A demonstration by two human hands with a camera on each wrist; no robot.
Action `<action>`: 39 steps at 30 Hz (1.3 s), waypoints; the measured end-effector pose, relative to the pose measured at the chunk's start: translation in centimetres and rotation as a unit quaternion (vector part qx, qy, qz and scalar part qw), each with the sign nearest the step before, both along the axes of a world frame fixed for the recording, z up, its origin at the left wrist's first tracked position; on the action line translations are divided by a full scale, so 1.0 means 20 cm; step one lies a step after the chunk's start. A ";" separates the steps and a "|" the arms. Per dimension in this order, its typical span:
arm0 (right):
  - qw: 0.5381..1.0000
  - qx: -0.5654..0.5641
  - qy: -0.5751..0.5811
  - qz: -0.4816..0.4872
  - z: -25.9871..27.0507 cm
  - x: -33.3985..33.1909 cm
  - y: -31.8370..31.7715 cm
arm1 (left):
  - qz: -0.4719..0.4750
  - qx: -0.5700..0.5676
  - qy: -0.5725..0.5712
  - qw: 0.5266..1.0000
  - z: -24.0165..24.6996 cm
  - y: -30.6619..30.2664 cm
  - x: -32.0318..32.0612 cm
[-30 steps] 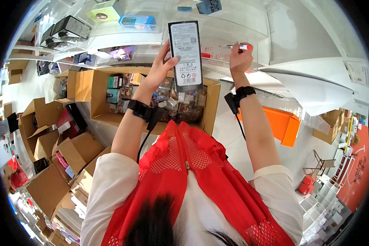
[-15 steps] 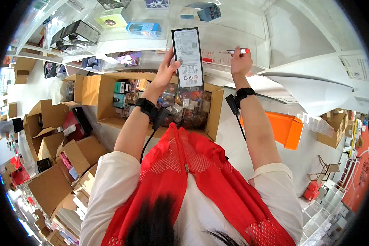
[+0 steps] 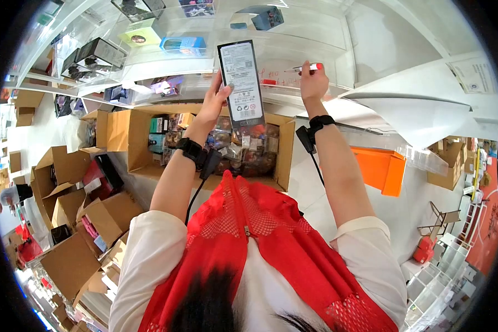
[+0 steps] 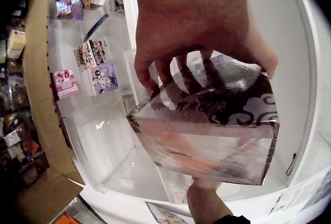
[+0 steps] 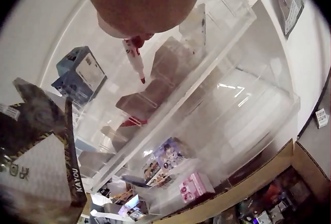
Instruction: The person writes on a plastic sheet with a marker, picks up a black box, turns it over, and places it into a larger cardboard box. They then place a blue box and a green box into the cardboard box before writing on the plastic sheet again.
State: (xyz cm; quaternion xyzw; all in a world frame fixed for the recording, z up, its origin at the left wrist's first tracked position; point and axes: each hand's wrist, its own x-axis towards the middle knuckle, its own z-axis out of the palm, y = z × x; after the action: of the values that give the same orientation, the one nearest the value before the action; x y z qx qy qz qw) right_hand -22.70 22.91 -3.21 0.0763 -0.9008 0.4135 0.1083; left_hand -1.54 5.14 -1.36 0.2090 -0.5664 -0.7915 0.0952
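My left hand (image 3: 210, 105) grips a tall printed box (image 3: 241, 83) by its side, thumb over its white back label. In the left wrist view the fingers spread across the box's dark patterned end, and a clear window (image 4: 207, 151) shows in the box. My right hand (image 3: 314, 83) holds a white and red marker (image 5: 134, 61), its red tip bare and pointing down in the right wrist view. Red handwriting (image 3: 290, 81) runs along the clear shelf near the marker. A small red piece, like a marker cap (image 3: 268, 82), lies beside the writing.
Below the shelf stands an open cardboard box (image 3: 285, 157) full of small packages. Blue (image 3: 182, 44) and yellow-green (image 3: 139, 34) boxes sit on the clear shelves. More opened cartons (image 3: 66, 252) crowd the left floor; an orange bin (image 3: 377, 170) is at right.
The head view has shifted slightly. In it the printed box tilts a little more, and both hands appear slightly further left. Each hand keeps its hold.
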 end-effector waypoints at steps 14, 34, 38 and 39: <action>0.993 0.065 0.013 0.099 0.02 0.01 0.01 | 0.011 -0.017 0.011 1.000 0.03 0.02 0.00; 0.992 0.100 0.045 0.067 0.06 0.04 0.00 | -0.004 -0.011 0.012 1.000 0.04 0.03 0.00; 0.993 0.090 0.035 0.070 0.06 0.04 0.00 | -0.003 0.000 0.014 1.000 0.05 0.03 0.01; 0.993 0.093 0.034 0.069 0.06 0.04 0.00 | -0.004 0.002 0.014 1.000 0.04 0.03 0.01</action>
State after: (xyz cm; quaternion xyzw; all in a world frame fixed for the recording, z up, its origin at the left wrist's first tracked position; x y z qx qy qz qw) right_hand -21.87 22.85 -2.11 0.1620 -0.9239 0.3312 0.1020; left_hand -1.42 5.74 -0.62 0.1957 -0.5642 -0.7958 0.1002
